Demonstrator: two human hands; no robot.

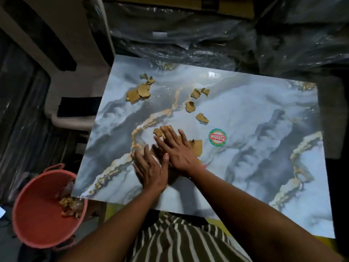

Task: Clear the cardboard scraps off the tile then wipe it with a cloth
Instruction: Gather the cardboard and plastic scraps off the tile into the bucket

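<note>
A large glossy marble-patterned tile lies flat in front of me, grey-blue with gold veins. Brown cardboard scraps lie on it: a cluster at the far left, several loose pieces near the middle, and a pile partly hidden under my hands. My right hand lies flat with fingers spread on that pile. My left hand rests beside it, fingers apart, cupped against the scraps, with something pale showing under it. No cloth is clearly in view.
A red-orange bucket holding cardboard scraps stands on the floor by the tile's near left corner. A round red and green sticker sits on the tile. Plastic-wrapped dark bundles crowd the far side. A beige box stands at the left.
</note>
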